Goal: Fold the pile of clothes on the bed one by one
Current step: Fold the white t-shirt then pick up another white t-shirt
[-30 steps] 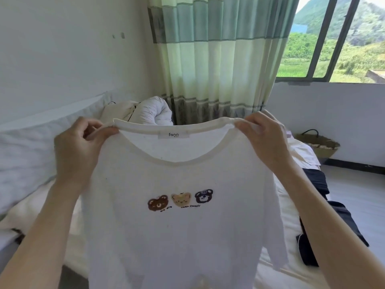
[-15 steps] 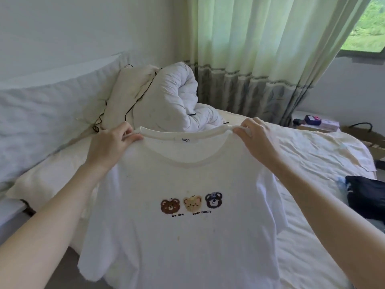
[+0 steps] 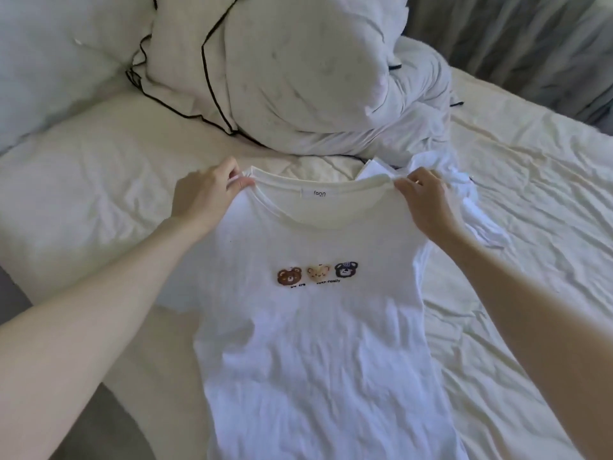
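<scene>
A white T-shirt with three small bear faces printed on the chest lies front up on the bed, its neck away from me. My left hand pinches the left shoulder beside the collar. My right hand pinches the right shoulder beside the collar. The shirt's right sleeve lies crumpled past my right hand. Its left sleeve is hidden under my left arm.
A rolled white duvet and a black-piped pillow lie just beyond the collar. A grey padded headboard is at the far left and a curtain at the far right. Wrinkled cream sheet spreads to the right.
The shirt was held up in the air by its shoulders; both hands have brought it down so that it now lies flat on the bed. My view has tilted down.
</scene>
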A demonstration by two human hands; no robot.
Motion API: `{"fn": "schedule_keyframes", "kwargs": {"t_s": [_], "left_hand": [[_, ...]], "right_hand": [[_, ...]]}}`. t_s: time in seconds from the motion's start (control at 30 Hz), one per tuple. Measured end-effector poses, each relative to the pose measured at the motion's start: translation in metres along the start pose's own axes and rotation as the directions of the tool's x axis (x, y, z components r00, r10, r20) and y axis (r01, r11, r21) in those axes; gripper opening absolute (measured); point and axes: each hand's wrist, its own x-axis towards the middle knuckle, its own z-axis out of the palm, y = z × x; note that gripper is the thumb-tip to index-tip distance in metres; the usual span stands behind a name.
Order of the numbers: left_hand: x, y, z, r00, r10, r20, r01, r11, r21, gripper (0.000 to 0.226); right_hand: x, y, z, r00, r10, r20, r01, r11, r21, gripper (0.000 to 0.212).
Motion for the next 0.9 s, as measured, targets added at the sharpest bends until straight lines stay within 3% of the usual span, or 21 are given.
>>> {"fn": "schedule_keyframes", "kwargs": {"t_s": [0.37, 0.53, 0.63, 0.73, 0.9], "left_hand": [[0.044, -0.066, 0.136, 0.988, -0.147, 0.044, 0.148, 0.989, -0.025, 0.035], [0.049, -0.086, 0.162, 0.96, -0.221, 0.173, 0.254, 0.946, -0.202, 0.02], [0.037, -0.104, 0.167, 0.933, -0.232, 0.275, 0.311, 0.906, -0.289, 0.026], [0.008, -0.138, 0.163, 0.911, -0.239, 0.335, 0.307, 0.937, -0.167, 0.031], [-0.037, -0.193, 0.135, 0.851, -0.292, 0.438, 0.243, 0.956, 0.165, 0.029]], "right_hand": [[0.074, 0.044, 0.122, 0.997, -0.027, 0.074, 0.036, 0.992, -0.124, 0.03], [0.078, 0.056, 0.151, 0.995, 0.018, 0.103, 0.003, 0.98, -0.2, 0.028], [0.058, 0.052, 0.166, 0.996, 0.053, 0.065, -0.037, 0.972, -0.234, 0.034], [-0.001, 0.037, 0.186, 0.987, -0.057, 0.148, 0.088, 0.975, -0.206, 0.042], [-0.123, 0.01, 0.229, 0.893, -0.227, 0.39, 0.301, 0.943, -0.142, 0.045]]}}
